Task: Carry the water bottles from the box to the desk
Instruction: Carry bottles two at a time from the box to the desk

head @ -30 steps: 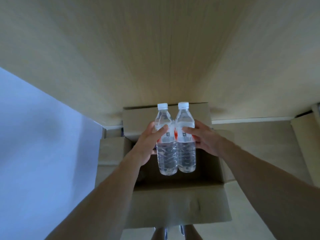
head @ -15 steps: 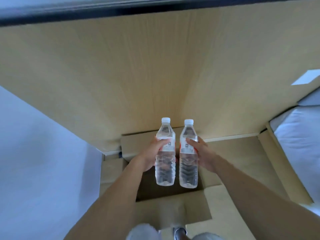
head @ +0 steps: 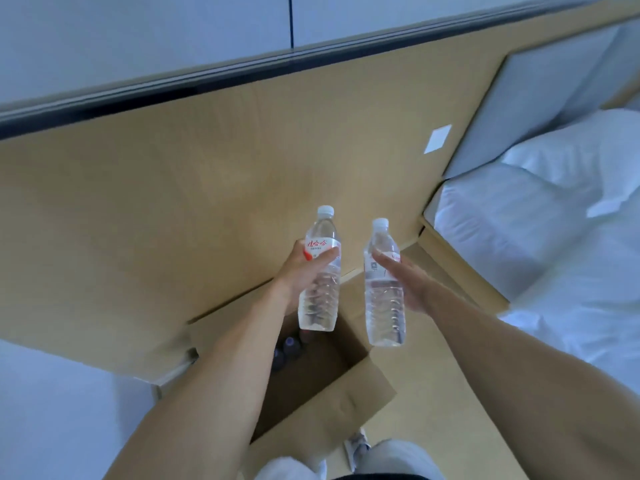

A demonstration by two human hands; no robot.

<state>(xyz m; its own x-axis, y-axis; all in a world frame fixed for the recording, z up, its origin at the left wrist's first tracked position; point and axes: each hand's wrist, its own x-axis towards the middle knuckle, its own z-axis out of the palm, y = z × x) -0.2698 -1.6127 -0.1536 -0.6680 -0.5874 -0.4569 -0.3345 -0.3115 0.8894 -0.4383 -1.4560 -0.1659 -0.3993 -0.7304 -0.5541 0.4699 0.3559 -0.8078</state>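
With both clear plastic water bottles full and capped, we judge them moderately heavy, thin-walled, smooth; mid-body at the label is the sensible grip. Our left hand [head: 304, 271] grips the left bottle [head: 320, 271] there; our right hand [head: 405, 282] holds the right bottle [head: 382, 285] from its side, finger curl hidden. Both hang upright, apart, above the open brown cardboard box [head: 339, 386], where dark caps [head: 287, 348] show. White bed [head: 540, 237] sits right, wood-grain panel [head: 173, 202] ahead; desk unseen.
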